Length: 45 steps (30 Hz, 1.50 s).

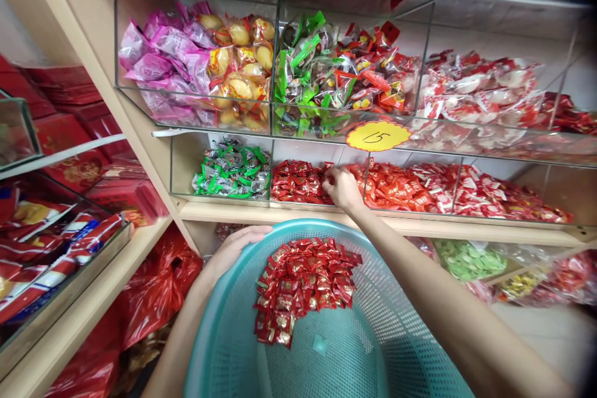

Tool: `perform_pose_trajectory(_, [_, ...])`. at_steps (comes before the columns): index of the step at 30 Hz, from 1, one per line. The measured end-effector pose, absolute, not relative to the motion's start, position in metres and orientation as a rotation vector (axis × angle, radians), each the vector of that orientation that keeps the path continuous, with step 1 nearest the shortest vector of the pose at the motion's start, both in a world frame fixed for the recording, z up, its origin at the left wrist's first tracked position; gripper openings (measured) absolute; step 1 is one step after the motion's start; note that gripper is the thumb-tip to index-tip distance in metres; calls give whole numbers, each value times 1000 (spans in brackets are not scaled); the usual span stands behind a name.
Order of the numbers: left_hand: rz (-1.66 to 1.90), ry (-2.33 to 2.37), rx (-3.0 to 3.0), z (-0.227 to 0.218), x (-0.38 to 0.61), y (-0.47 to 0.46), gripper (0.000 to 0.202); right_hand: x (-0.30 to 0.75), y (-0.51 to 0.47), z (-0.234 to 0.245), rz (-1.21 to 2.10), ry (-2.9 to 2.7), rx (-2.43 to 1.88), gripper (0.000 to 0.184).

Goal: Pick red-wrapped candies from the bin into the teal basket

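A teal plastic basket (321, 345) with perforated walls is in front of me, tilted so I see inside it. A pile of small red-and-gold wrapped candies (305, 283) lies on its far side. My left hand (240, 244) grips the basket's rim at the far left, its fingers laid along the edge. Reaching over the basket, my right hand (344, 189) is in a lower-shelf bin among red-wrapped candies (298, 181). Its fingers are curled in on the candies, and the fingertips are partly hidden.
Clear panels divide the lower shelf; green-and-silver candies (233, 169) sit left, orange-red packets (401, 188) right. The upper bin (200, 68) holds purple and yellow packets. A yellow tag (377, 135) marked 15 hangs above my right hand. Red plastic bags (161, 286) lie lower left.
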<state>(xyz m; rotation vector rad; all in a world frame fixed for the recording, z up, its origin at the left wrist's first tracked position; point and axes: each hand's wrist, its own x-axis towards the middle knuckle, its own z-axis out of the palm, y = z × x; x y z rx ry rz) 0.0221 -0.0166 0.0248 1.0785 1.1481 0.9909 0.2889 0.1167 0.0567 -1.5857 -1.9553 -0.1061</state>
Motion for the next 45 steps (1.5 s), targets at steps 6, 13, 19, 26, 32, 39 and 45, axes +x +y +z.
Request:
perform_pose_trajectory(6, [1001, 1145, 1095, 25, 23, -17, 26, 289, 117, 55, -147, -1873, -1519, 28])
perform_pose_trajectory(13, [994, 1178, 1104, 27, 25, -18, 27, 287, 116, 55, -142, -1816, -1426, 24])
perform_pose_trajectory(19, [977, 1187, 1103, 29, 25, -18, 30, 286, 96, 65, -160, -1755, -1156, 22])
perform_pose_trajectory(26, [1002, 1153, 1107, 28, 24, -18, 28, 280, 4, 70, 67, -2002, -946, 18])
perform_pose_trajectory(32, [996, 1118, 1078, 28, 26, -20, 29, 275, -43, 42, 358, -2373, -889, 19])
perform_pose_trajectory(39, [1007, 1087, 1029, 26, 25, -20, 28, 268, -41, 33, 494, -2406, -917, 20])
perform_pose_trajectory(45, [1008, 1103, 1045, 26, 24, -18, 26, 263, -40, 31, 540, -2480, -862, 20])
